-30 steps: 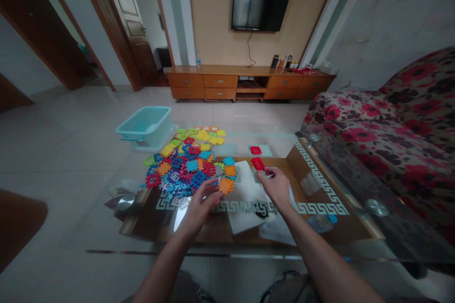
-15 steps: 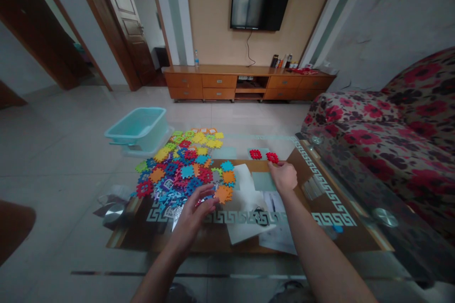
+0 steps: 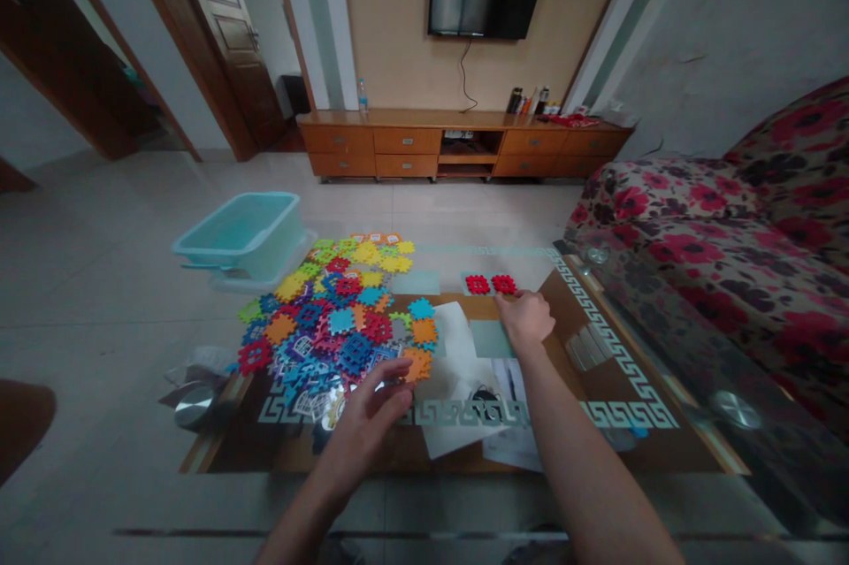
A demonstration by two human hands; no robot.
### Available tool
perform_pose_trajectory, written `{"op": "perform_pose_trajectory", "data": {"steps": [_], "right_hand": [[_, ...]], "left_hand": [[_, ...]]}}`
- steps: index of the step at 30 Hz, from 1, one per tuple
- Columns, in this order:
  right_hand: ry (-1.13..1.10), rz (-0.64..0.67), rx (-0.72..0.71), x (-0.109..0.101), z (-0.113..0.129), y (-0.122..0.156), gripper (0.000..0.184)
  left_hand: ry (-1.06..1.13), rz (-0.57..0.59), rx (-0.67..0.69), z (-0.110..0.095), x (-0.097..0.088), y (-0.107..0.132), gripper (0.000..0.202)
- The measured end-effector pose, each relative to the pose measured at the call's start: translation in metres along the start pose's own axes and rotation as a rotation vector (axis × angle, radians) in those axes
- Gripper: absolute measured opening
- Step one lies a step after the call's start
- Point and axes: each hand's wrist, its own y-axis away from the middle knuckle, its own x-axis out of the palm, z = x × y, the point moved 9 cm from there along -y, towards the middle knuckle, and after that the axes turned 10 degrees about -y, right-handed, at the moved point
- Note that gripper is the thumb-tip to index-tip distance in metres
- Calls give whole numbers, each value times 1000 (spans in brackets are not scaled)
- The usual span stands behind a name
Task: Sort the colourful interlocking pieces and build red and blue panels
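My right hand (image 3: 527, 316) is closed, with its fingertips at the near edge of a red toothed plastic tile (image 3: 503, 284). That tile lies flat on the glass table, just right of a second red tile (image 3: 477, 284), with a narrow gap between them. My left hand (image 3: 371, 406) holds nothing and has its fingers apart at the near right side of a heap of coloured toothed tiles (image 3: 355, 351). Closest to its fingertips is an orange tile (image 3: 417, 364). Blue, red, yellow, green and purple pieces overlap in the heap.
A pale teal plastic tub (image 3: 248, 233) stands beyond the table's far left corner. White papers (image 3: 457, 370) show in the table's middle. A floral sofa (image 3: 716, 229) runs along the right, and a wooden TV cabinet (image 3: 408, 141) stands against the far wall.
The right-hand red tile has shifted left and now lies straighter beside the other red tile; my right hand moved with it. My left hand stays open near the heap. The view has tilted slightly down.
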Motion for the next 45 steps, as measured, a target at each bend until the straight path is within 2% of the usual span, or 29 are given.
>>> {"op": "perform_pose_trajectory", "data": {"steps": [6, 17, 25, 30, 36, 45], "right_hand": [[0, 15, 14, 4, 1, -1, 46], [-26, -21, 13, 4, -2, 0, 50], [-18, -25, 4, 5, -2, 0, 50], [-20, -30, 6, 3, -1, 0, 46], [-14, -28, 14, 4, -1, -1, 48], [-15, -20, 17, 8, -3, -3, 49]], "left_hand": [[28, -35, 7, -1, -1, 1, 50], [-9, 7, 22, 0, -6, -1, 51], [8, -34, 32, -2, -6, 1, 48], [-15, 22, 3, -1, -3, 3, 47], [-26, -14, 10, -3, -4, 4, 46], [-71, 38, 6, 0, -2, 3, 48]]}}
